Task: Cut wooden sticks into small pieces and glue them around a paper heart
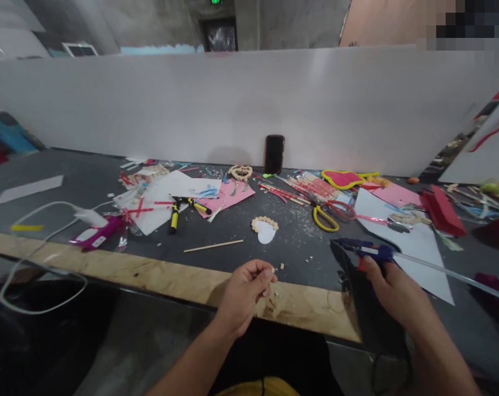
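Head view: left hand (249,287) closed to a fingertip pinch on a small pale piece (273,270), over the near edge of the surface (295,245). Right hand (392,281) curled round a blue glue gun (371,249), clear glue stick (437,268) projecting from its rear. White heart cutout (266,233) lies beyond left hand, pale beads (258,221) lining its upper edge. Thin wooden stick (213,246) lies left of the heart; scissors (327,219) right, near the gun's nozzle.

Looks like a craft workshop.
Shown by a long dark workbench (290,242) with a raw wooden edge (159,279) near the left hand (247,289); cut pink paper (220,204) and yellow-and-black-handled pliers (174,219) beyond it, leftward; a blue plastic glue gun (373,250) in the right hand (398,286); a rough grey concrete wall (303,25) far past both.
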A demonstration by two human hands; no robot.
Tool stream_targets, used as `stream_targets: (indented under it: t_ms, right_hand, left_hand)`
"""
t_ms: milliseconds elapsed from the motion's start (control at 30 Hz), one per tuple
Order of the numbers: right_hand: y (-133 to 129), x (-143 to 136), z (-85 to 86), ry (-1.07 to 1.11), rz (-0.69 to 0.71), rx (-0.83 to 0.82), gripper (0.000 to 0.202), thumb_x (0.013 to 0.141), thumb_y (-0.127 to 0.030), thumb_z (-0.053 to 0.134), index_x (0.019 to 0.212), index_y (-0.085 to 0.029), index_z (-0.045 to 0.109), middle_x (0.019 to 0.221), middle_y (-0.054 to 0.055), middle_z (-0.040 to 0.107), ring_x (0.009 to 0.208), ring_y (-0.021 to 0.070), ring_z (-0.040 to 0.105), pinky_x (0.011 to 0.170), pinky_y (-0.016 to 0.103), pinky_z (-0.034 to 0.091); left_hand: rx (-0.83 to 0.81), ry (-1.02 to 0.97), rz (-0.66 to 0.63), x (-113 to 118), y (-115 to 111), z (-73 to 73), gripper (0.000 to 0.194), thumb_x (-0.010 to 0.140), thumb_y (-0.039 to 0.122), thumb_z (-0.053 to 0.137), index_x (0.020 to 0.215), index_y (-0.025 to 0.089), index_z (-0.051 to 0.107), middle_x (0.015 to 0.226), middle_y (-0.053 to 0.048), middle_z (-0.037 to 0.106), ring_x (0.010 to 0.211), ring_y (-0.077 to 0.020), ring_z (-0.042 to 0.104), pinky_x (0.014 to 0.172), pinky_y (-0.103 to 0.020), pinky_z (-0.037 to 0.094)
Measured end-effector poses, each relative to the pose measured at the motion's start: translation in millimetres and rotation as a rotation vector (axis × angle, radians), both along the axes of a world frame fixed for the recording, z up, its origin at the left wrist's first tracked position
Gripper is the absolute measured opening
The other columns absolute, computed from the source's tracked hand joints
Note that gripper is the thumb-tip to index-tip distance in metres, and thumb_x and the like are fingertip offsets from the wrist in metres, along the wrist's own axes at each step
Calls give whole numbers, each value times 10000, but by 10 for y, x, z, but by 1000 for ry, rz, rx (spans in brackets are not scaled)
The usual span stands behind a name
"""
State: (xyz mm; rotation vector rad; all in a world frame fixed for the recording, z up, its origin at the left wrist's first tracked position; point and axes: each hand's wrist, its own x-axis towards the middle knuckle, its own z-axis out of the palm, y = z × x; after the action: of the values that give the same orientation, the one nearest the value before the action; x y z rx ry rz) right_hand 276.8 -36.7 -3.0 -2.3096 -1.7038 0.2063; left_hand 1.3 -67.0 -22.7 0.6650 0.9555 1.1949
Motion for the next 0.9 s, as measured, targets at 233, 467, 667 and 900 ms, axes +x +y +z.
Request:
stream_targets:
  t_ms: [233,467,667,900]
  right_hand:
    - [21,-25,77,-231,-68,-226,599,852,-627,206,769,-195,611,791,167,695,738,334,667,588,398,459]
    - [-154,-295,117,-251,47,283,403,875,-476,370,1034,-184,599,1002,138,640,876,294,622,652,371,465]
    - [-178,-1008,-136,88,619,150,222,870,-244,440,1021,-212,600,1002,60,631,876,179,612,723,268,463]
    - [-42,-1281,-230,-62,575,100,160,865,-238,491,924,-238,640,902,43,637,824,187,603,639,265,409]
  left_hand:
    - [4,103,26,-46,12,-87,245,700,346,714,761,140,597,665,8,605,512,-44,415,509,-177,315]
    - [-6,105,33,-58,9,-143,243,696,347,716,755,145,594,657,14,603,502,-43,402,507,-180,306]
    - [-1,89,28,-63,11,-163,230,709,332,706,767,144,587,664,14,608,509,-42,410,514,-175,309]
    - [6,83,36,-71,-1,-155,210,719,306,694,765,133,584,657,12,604,506,-40,397,502,-170,297]
